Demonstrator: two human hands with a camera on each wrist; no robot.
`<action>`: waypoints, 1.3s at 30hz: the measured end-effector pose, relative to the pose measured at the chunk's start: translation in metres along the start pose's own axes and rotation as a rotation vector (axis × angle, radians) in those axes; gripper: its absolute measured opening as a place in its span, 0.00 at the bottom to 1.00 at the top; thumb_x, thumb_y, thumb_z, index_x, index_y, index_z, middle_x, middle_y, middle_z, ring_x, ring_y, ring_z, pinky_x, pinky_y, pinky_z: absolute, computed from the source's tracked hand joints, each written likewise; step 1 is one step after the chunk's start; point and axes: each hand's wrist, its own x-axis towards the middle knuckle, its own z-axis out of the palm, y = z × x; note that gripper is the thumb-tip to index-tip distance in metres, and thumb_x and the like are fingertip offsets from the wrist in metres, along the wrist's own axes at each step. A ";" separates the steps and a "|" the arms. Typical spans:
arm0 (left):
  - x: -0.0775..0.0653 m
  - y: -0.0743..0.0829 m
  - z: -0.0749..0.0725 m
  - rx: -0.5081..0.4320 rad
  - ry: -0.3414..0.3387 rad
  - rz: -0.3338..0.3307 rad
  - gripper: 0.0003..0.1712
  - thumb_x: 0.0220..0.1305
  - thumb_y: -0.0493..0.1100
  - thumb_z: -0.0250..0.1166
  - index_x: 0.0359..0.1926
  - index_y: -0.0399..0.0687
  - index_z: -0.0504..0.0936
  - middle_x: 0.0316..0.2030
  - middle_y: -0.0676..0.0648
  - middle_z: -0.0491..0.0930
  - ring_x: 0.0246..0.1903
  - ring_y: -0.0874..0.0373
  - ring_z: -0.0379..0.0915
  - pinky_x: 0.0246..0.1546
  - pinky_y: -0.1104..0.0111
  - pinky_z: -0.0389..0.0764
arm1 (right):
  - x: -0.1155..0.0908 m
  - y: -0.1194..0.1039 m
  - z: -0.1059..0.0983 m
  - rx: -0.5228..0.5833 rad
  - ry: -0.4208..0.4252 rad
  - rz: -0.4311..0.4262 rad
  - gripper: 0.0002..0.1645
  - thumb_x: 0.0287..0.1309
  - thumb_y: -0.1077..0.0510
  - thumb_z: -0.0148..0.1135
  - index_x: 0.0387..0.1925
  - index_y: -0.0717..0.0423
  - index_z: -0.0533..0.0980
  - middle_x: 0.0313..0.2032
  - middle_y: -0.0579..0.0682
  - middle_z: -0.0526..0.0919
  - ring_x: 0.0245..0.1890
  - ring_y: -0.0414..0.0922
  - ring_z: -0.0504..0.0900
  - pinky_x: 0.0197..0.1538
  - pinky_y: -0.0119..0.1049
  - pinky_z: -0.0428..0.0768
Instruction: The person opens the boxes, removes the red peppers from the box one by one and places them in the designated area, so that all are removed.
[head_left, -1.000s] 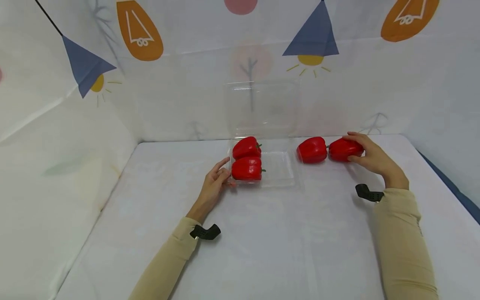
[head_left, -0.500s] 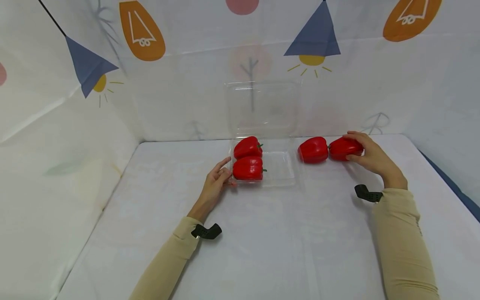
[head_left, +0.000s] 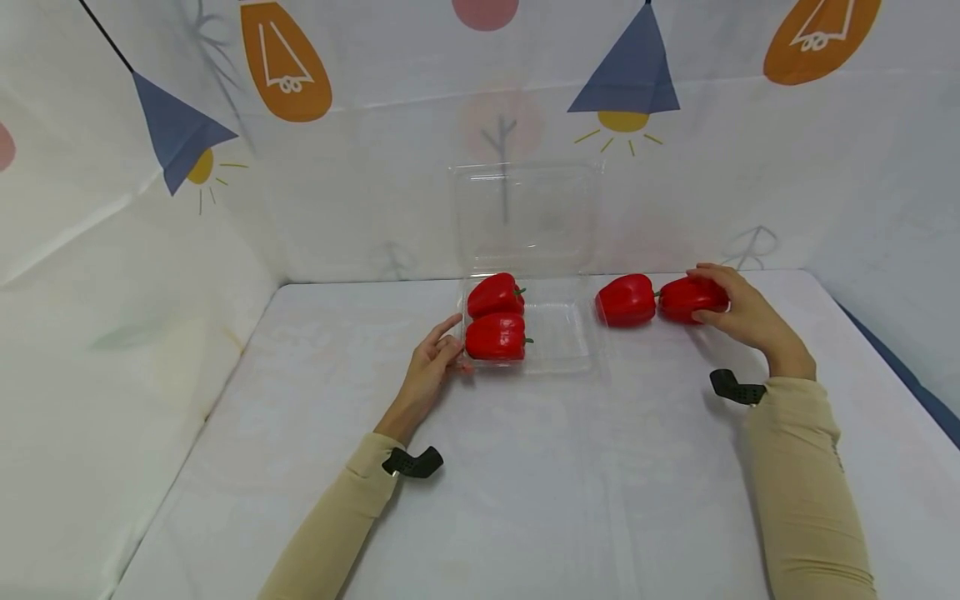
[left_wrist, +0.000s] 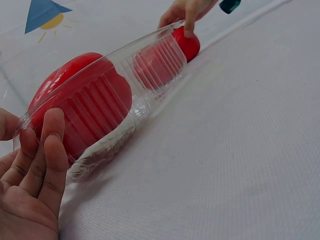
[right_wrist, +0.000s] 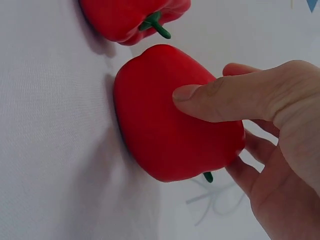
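Currently, right hand (head_left: 750,317): grip pinching the rightmost pepper (right_wrist: 160,120), thumb laid along one side, fingers round the other.
Rightmost pepper: red, lying on the white-covered bench (head_left: 525,500), right of the clear container (head_left: 558,329) and well apart from it; green stem (right_wrist: 208,176) points away from the neighbouring pepper.
Neighbouring pepper (head_left: 626,300): red, on the bench between the clear container and the rightmost pepper; its stem points at the latter, just beside it.
Left hand (head_left: 431,362): grip pinching the left rim of the clear container, toward the near corner; bent fingers (left_wrist: 55,150) lie against the ribbed wall in the left wrist view.
Clear container: standing on the bench near the back edge, lid (head_left: 525,217) raised upright behind it.
Container contents: rear pepper (head_left: 493,294) and front pepper (head_left: 495,337), both red, on the left side, one behind the other, apparently touching, stems to the right.
Sleeves (head_left: 806,483): beige, both arms; a black fitting (head_left: 415,463) at each wrist.
Backdrop (head_left: 375,183): white, printed with blue lampshades and orange bulbs, rising behind the bench.
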 end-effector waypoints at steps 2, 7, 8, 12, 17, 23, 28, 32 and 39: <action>0.000 0.000 0.000 -0.001 0.002 -0.002 0.25 0.70 0.37 0.51 0.67 0.50 0.64 0.25 0.52 0.74 0.25 0.62 0.80 0.37 0.74 0.82 | 0.000 0.000 -0.001 0.006 0.000 0.002 0.40 0.56 0.66 0.61 0.68 0.56 0.57 0.70 0.64 0.51 0.67 0.67 0.52 0.61 0.71 0.58; 0.000 0.001 0.001 -0.011 -0.001 0.000 0.26 0.70 0.37 0.52 0.67 0.51 0.64 0.25 0.52 0.74 0.26 0.61 0.80 0.37 0.73 0.82 | -0.001 -0.002 -0.001 0.015 -0.003 0.009 0.40 0.56 0.65 0.61 0.69 0.56 0.57 0.70 0.64 0.51 0.67 0.67 0.52 0.61 0.71 0.57; 0.000 0.001 0.001 -0.010 -0.002 0.001 0.26 0.70 0.37 0.52 0.67 0.51 0.64 0.25 0.52 0.74 0.26 0.61 0.80 0.37 0.73 0.82 | -0.001 -0.002 -0.001 0.018 -0.003 0.011 0.40 0.56 0.65 0.61 0.69 0.56 0.57 0.70 0.64 0.51 0.67 0.67 0.52 0.61 0.71 0.57; 0.000 0.001 0.000 -0.010 0.001 0.000 0.26 0.70 0.38 0.52 0.67 0.50 0.63 0.25 0.52 0.74 0.25 0.61 0.80 0.37 0.73 0.82 | -0.001 -0.004 -0.002 0.030 -0.009 0.032 0.40 0.57 0.62 0.62 0.69 0.54 0.57 0.71 0.63 0.50 0.68 0.66 0.51 0.61 0.71 0.57; -0.001 0.001 0.001 -0.037 -0.001 0.001 0.26 0.69 0.36 0.52 0.67 0.47 0.63 0.25 0.52 0.73 0.25 0.61 0.79 0.35 0.73 0.82 | -0.003 -0.005 -0.002 0.047 -0.007 0.048 0.40 0.58 0.58 0.62 0.69 0.52 0.57 0.71 0.62 0.51 0.69 0.65 0.50 0.61 0.72 0.56; 0.000 0.002 0.002 -0.035 0.005 -0.001 0.26 0.69 0.36 0.52 0.67 0.48 0.64 0.25 0.52 0.73 0.25 0.61 0.79 0.35 0.73 0.82 | -0.002 -0.006 -0.003 0.035 0.023 0.038 0.38 0.60 0.52 0.60 0.69 0.52 0.58 0.70 0.63 0.52 0.69 0.65 0.50 0.61 0.73 0.55; 0.002 0.002 0.001 -0.040 0.006 0.001 0.26 0.69 0.35 0.51 0.67 0.49 0.64 0.25 0.52 0.73 0.24 0.62 0.79 0.35 0.72 0.82 | 0.000 -0.011 -0.004 0.037 0.091 0.030 0.34 0.64 0.51 0.55 0.69 0.51 0.58 0.71 0.62 0.52 0.70 0.65 0.49 0.62 0.73 0.53; 0.002 0.002 0.001 -0.050 -0.004 0.003 0.26 0.69 0.34 0.51 0.67 0.47 0.63 0.26 0.53 0.73 0.24 0.62 0.80 0.36 0.72 0.83 | 0.000 -0.018 -0.003 0.054 0.148 -0.007 0.31 0.65 0.53 0.54 0.68 0.51 0.60 0.70 0.61 0.54 0.69 0.63 0.50 0.62 0.72 0.54; 0.002 0.000 0.000 -0.064 -0.009 0.006 0.26 0.69 0.34 0.51 0.67 0.47 0.63 0.26 0.53 0.73 0.24 0.62 0.80 0.35 0.72 0.83 | 0.005 -0.034 0.006 0.084 0.166 -0.121 0.28 0.63 0.55 0.56 0.64 0.52 0.65 0.66 0.58 0.62 0.65 0.61 0.57 0.63 0.69 0.56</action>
